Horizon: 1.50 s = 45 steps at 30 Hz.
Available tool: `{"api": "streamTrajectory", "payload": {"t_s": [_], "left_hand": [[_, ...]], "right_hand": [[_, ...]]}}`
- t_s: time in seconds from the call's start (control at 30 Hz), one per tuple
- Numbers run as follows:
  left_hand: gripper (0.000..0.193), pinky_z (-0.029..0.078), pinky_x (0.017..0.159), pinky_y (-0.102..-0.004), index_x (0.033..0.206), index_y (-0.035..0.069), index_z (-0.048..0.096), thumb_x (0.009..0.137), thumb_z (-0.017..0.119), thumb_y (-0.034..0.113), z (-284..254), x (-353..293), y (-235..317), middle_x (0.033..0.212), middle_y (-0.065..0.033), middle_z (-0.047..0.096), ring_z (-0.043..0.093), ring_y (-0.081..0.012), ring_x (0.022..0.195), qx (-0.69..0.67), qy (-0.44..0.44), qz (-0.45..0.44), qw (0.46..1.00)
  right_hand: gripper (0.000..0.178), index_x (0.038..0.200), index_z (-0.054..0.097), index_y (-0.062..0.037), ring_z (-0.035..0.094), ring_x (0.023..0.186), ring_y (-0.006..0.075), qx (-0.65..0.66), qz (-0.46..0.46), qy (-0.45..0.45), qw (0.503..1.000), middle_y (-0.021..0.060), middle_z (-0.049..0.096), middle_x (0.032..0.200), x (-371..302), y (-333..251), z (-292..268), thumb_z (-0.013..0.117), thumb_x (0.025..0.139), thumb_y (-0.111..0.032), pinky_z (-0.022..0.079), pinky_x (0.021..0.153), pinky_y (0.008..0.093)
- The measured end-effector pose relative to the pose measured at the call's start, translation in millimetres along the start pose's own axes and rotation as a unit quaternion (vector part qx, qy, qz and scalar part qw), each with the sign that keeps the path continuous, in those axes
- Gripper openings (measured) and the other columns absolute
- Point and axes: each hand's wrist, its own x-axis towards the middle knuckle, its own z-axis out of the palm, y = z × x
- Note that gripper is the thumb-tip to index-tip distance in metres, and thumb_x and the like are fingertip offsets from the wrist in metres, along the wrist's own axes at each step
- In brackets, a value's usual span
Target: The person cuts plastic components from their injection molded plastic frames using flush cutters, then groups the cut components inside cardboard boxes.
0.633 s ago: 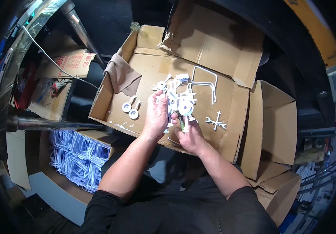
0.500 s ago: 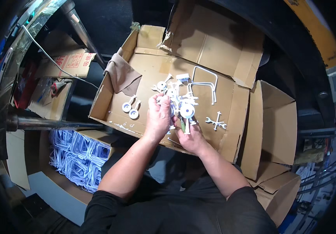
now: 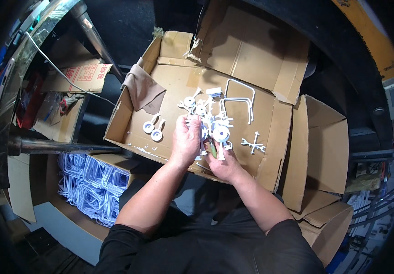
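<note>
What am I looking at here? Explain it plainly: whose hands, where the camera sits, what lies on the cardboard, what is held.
No machine here: a person works with bare hands. The single view comes from a fisheye camera on the person's head, looking down, so straight edges bend. The left hand and right hand meet over a flattened cardboard box and together hold a cluster of white plastic parts with small wheels. On the cardboard lie two loose white wheels, a bent white wire frame and a white cross-shaped piece. A box of white wire frames sits lower left.
</note>
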Motion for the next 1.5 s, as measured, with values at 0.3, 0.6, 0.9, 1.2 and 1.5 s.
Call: {"api": "streamTrajectory", "payload": {"t_s": [0.3, 0.6, 0.9, 1.2, 1.5], "left_hand": [[0.025, 0.046, 0.044, -0.0249, 0.103, 0.004, 0.044, 0.098, 0.049, 0.028, 0.6, -4.1, -2.9, 0.076, -0.0064, 0.058, 0.054, -0.01, 0.053, -0.02, 0.023, 0.01, 0.999], [0.025, 0.046, 0.035, -0.0246, 0.097, 0.007, 0.046, 0.098, 0.048, 0.032, -4.6, -3.2, 18.7, 0.072, -0.0065, 0.056, 0.054, -0.0137, 0.046, -0.175, -0.003, -0.144, 0.974], [0.026, 0.048, 0.041, -0.0258, 0.1, 0.006, 0.042, 0.101, 0.042, 0.032, 1.3, -6.7, 10.3, 0.072, -0.0063, 0.055, 0.055, -0.0125, 0.049, -0.043, 0.026, -0.004, 0.999], [0.024, 0.048, 0.043, -0.0246, 0.103, 0.01, 0.041, 0.1, 0.043, 0.034, 1.9, -7.4, 10.6, 0.072, -0.0039, 0.054, 0.054, -0.0104, 0.052, -0.016, 0.013, 0.034, 0.999], [0.03, 0.047, 0.049, -0.0241, 0.106, 0.003, 0.044, 0.099, 0.046, 0.032, 3.7, -9.2, 9.4, 0.075, -0.0054, 0.058, 0.057, -0.0095, 0.057, 0.004, 0.0, 0.063, 0.998]], "right_hand": [[0.025, 0.106, 0.055, 0.0023, 0.062, 0.079, 0.0345, -0.018, -0.024, 0.02, 0.999, 0.0174, 0.063, 0.093, 3.2, -2.2, -5.7, 0.061, 0.084, -0.007, 0.05, 0.071, 0.0385], [0.032, 0.113, 0.056, -0.0047, 0.06, 0.093, 0.0371, 0.174, 0.071, -0.112, 0.976, 0.0197, 0.062, 0.099, 7.6, 17.4, -24.7, 0.059, 0.081, -0.008, 0.048, 0.083, 0.0413], [0.042, 0.121, 0.047, -0.0003, 0.055, 0.103, 0.0417, 0.032, 0.086, -0.064, 0.994, 0.0257, 0.055, 0.111, 10.1, 22.3, -3.9, 0.057, 0.081, -0.011, 0.046, 0.09, 0.0468], [0.038, 0.12, 0.047, -0.0017, 0.054, 0.104, 0.028, 0.093, 0.085, -0.059, 0.99, 0.0151, 0.056, 0.109, 6.4, 23.8, -0.7, 0.057, 0.083, 0.001, 0.043, 0.092, 0.0375], [0.046, 0.125, 0.045, -0.0015, 0.05, 0.115, 0.0424, 0.121, 0.102, -0.094, 0.983, 0.0247, 0.05, 0.126, 11.9, 14.8, -8.3, 0.057, 0.083, -0.013, 0.041, 0.097, 0.0452]]}}
